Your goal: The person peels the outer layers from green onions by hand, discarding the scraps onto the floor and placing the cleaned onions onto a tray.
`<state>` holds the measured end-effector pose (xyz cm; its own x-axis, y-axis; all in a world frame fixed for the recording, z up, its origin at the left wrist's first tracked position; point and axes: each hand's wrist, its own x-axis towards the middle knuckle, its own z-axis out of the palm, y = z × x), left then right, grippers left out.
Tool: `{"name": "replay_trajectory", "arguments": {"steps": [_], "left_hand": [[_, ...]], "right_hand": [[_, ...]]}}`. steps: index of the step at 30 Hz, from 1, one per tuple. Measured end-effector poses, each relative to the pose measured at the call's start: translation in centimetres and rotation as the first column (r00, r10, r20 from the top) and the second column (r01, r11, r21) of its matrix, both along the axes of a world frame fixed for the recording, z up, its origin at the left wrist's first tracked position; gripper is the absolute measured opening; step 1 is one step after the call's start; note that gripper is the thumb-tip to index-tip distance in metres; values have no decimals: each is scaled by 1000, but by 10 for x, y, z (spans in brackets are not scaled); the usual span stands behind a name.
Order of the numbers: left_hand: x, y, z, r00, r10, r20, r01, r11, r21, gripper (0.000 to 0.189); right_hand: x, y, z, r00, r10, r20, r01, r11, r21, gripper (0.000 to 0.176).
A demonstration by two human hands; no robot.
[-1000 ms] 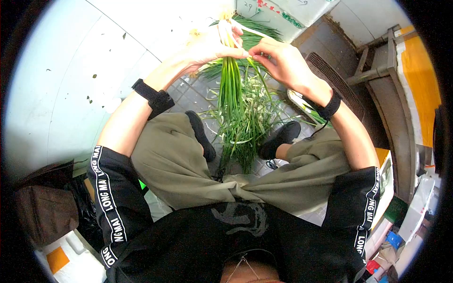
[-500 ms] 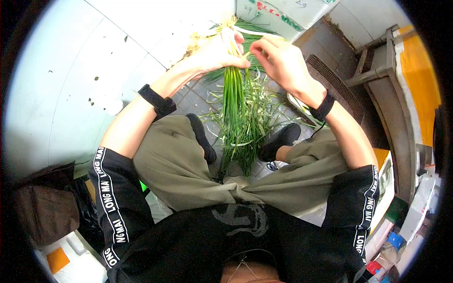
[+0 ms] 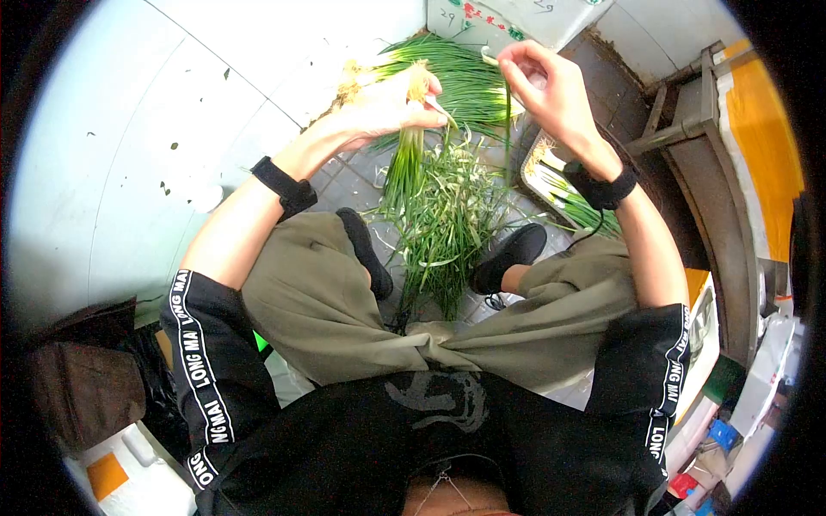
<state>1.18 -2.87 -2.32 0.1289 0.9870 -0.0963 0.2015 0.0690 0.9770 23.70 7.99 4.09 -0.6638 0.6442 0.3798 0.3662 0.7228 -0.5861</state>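
Clearly, the left hand (image 3: 385,110) grasps a bunch of scallions (image 3: 405,168) near its roots, over the tiled floor (image 3: 341,179); the right hand (image 3: 548,89), apart, pinches a single strand (image 3: 508,129). Loose leaves (image 3: 452,219) lie between the shoes (image 3: 514,258).

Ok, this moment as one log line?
left hand: holding rooted greens | right hand: pinching thin strand | leafy heap: between shoes
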Motion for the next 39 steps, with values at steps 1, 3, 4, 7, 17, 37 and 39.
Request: {"name": "replay_trajectory", "arguments": {"steps": [1,3,4,7,17,37,39], "left_hand": [[-2,0,4,998,55,35,-56,998,16,38],[-5,-3,14,995,73,65,-75,997,32,38],[-6,-4,18,992,85,94,-90,995,48,38],[-2,-4,23,996,55,77,-58,998,39,43],[-8,2,36,890,-17,455,0,999,37,43],[5,11,46,746,19,666,-76,996,56,52],[1,11,43,750,-16,661,-81,990,115,58]], "right_hand": [[5,2,2,996,3,93,7,994,-105,15],[16,10,-16,969,103,223,-80,991,-111,15],[20,12,-28,918,194,346,-159,979,-128,16],[13,2,-38,925,236,297,-219,972,-87,23],[-19,-26,-45,952,301,58,-278,927,-251,25],[-37,-42,-45,968,238,-84,-251,937,-242,47],[-39,-36,-39,940,266,-213,-330,866,-376,41]]}}
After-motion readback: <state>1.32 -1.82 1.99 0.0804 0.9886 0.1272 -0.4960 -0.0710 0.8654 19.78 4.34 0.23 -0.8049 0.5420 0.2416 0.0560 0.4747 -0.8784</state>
